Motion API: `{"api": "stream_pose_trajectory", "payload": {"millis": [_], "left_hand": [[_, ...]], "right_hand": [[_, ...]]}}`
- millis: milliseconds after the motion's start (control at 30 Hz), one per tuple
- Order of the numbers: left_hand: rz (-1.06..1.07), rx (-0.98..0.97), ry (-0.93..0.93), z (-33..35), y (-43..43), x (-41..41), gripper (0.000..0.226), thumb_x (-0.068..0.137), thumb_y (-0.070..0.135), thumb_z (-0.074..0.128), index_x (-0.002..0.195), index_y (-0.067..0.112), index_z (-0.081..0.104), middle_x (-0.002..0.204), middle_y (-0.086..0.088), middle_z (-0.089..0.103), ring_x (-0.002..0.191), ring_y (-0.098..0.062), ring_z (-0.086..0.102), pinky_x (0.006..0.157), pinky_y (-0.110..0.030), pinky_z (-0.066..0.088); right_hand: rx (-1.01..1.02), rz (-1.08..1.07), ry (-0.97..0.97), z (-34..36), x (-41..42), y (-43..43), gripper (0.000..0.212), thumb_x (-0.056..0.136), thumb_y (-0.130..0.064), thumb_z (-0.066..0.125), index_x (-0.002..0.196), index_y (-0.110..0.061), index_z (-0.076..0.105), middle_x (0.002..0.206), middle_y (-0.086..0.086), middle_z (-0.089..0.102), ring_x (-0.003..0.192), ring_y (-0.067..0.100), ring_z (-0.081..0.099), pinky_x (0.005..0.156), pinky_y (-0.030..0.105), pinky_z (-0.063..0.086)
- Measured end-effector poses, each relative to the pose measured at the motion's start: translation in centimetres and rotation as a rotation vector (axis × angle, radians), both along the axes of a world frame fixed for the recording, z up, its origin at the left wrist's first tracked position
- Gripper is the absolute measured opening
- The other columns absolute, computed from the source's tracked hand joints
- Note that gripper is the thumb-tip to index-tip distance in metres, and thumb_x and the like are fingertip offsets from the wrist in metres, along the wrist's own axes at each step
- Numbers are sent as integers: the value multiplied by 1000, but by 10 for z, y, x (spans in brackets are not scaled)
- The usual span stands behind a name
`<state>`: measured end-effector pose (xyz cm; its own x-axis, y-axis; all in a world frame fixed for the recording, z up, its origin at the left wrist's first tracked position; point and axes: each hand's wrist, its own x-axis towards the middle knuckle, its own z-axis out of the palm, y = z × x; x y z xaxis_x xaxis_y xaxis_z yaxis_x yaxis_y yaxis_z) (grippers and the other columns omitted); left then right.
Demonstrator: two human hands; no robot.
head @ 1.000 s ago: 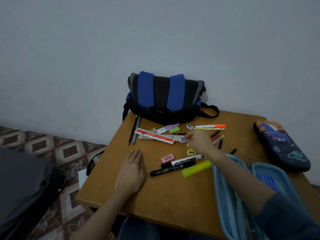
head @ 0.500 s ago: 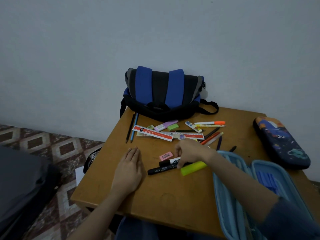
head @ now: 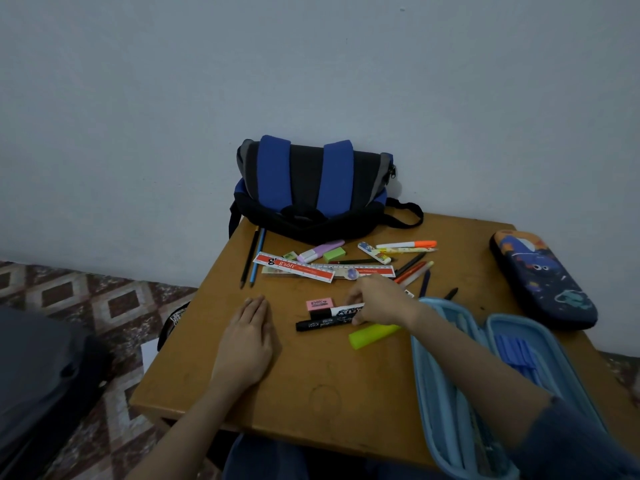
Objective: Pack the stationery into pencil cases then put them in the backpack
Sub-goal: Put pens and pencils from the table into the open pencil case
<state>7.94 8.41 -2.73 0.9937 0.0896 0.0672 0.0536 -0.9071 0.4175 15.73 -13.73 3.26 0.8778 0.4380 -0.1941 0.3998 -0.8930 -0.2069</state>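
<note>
Worktop (head: 329,393): brown wood, set against a pale wall, carrying all the stationery.
Backpack (head: 311,188): blue and black, at the worktop's 12 o'clock edge and leaning on the wall; one strap loops out toward 2 o'clock.
Open pencil case (head: 427,368): light blue, unzipped and spread flat at 4 to 5 o'clock, with blue elastic loops in its right half. The right forearm crosses over it.
Dark pencil case (head: 542,278): zipped up, printed with planets, lying at 2 o'clock well apart from the loose items.
Left hand (head: 247,344): lies palm down on the bare wood at 9 o'clock of centre, fingers straight and together, holding nothing.
Right hand (head: 379,303): reaches to the centre, its fingers bent down and clamped on the right ends of the pair of markers (head: 322,324), thumb at the near side.
Pair of markers: one black, one with a white label, side by side at the centre and pointing toward 9 o'clock.
Yellow highlighter (head: 372,336): just at 6 o'clock of the right hand, apart from the fingers.
Pink eraser (head: 320,303): touching the markers at their 12 o'clock side.
Rulers (head: 294,266): two red-and-white ones overlapping, between the markers and the backpack.
Two pencils (head: 250,259): black and blue, parallel, at 11 o'clock.
Purple highlighter (head: 320,251) and green eraser (head: 334,254): just in front of the backpack.
Orange-capped pen (head: 407,244): at 1 o'clock, with a fan of pens and pencils (head: 414,268) below it.
</note>
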Motion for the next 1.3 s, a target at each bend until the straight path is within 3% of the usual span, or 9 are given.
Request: {"api": "stream_pose_trajectory", "payload": {"millis": [367, 533, 667, 767, 833, 933, 1100, 1300], "left_hand": [[3, -19, -5, 0, -1, -2, 50, 100, 31, 31, 147, 17, 22, 155, 4, 20, 144, -12, 10, 115, -26, 11], [6, -19, -11, -2, 2, -1, 50, 100, 30, 33, 147, 16, 25, 155, 3, 22, 143, -12, 12, 115, -27, 12], [49, -4, -19, 1, -2, 4, 47, 97, 26, 39, 143, 15, 35, 149, 0, 34, 138, -15, 27, 111, -29, 26], [91, -4, -55, 8, -8, 16, 37, 96, 22, 41, 131, 10, 50, 133, -5, 52, 124, -19, 43, 100, -30, 38], [88, -33, -83, 10, -13, 22, 34, 96, 19, 41, 126, 8, 54, 128, -7, 55, 120, -21, 45, 97, -31, 39], [73, -80, -102, 9, -19, 26, 38, 96, 18, 42, 132, 7, 50, 137, -7, 48, 129, -22, 38, 104, -33, 35], [-1, -102, -85, 3, -17, 30, 36, 97, 18, 42, 131, 10, 51, 137, -4, 48, 129, -20, 37, 106, -33, 33], [-32, -78, -51, -2, -14, 33, 36, 97, 19, 42, 131, 15, 51, 139, -1, 46, 133, -19, 32, 109, -34, 28]], "right_hand": [[76, -47, 12, 2, 1, -7, 33, 80, -26, 71, 111, -17, 67, 113, 0, 65, 103, 14, 57, 85, 28, 49], [238, -245, -53, 17, 8, -25, 22, 90, -6, 52, 101, -10, 71, 102, 7, 70, 68, 9, 59, 71, 27, 50], [260, -398, -140, 30, 17, -64, 22, 87, -5, 52, 92, -10, 73, 100, 7, 71, 83, 22, 66, 79, 38, 55], [235, -449, -191, 38, 19, -89, 22, 86, -5, 53, 86, -11, 74, 93, 8, 71, 72, 14, 59, 67, 28, 49], [220, -443, -140, 38, 16, -100, 24, 86, -4, 52, 87, -14, 74, 95, 5, 70, 69, 8, 55, 62, 21, 42], [131, -399, 34, 30, 8, -104, 28, 86, -1, 50, 91, -13, 75, 101, 5, 70, 87, 16, 60, 73, 24, 46], [150, -375, 131, 24, 1, -106, 21, 86, -4, 57, 100, -8, 72, 104, 8, 69, 89, 12, 56, 74, 22, 42], [216, -370, 232, 20, -5, -102, 22, 84, 1, 59, 95, -11, 73, 89, 0, 64, 86, 11, 56, 66, 15, 46]]}}
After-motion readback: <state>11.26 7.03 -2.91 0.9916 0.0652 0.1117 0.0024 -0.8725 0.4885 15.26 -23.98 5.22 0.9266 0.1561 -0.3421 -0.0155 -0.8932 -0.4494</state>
